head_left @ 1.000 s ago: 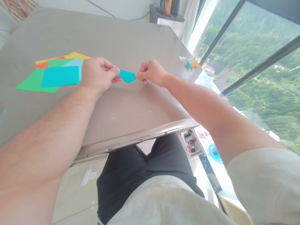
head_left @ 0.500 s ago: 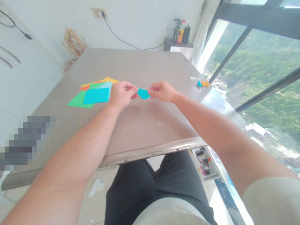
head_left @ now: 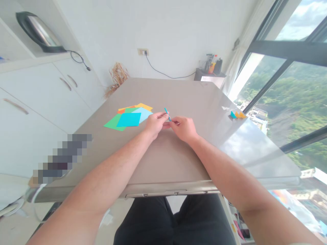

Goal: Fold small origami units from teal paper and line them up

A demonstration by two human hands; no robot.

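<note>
A small folded piece of blue paper (head_left: 167, 112) is held between my two hands above the table, seen nearly edge-on as a thin strip. My left hand (head_left: 156, 124) pinches it from the left, thumb on top. My right hand (head_left: 184, 127) grips its lower end with thumb and fingers closed together. Part of the paper is hidden by the fingers. Just left of my left hand lies a flat blue sheet (head_left: 129, 119), overlapping a green sheet (head_left: 112, 123) and a light blue sheet (head_left: 145, 114).
Yellow paper (head_left: 144, 106) and orange paper (head_left: 121, 111) lie behind those sheets. Small folded pieces, one blue (head_left: 232, 115) and some orange (head_left: 240, 115), stand at the right edge by the window. A pixelated patch covers the left front of the table (head_left: 178, 166).
The blue paper has turned from showing its flat face to nearly edge-on. My hands have come closer together. The camera view has shifted, showing more of the cabinets at left.
</note>
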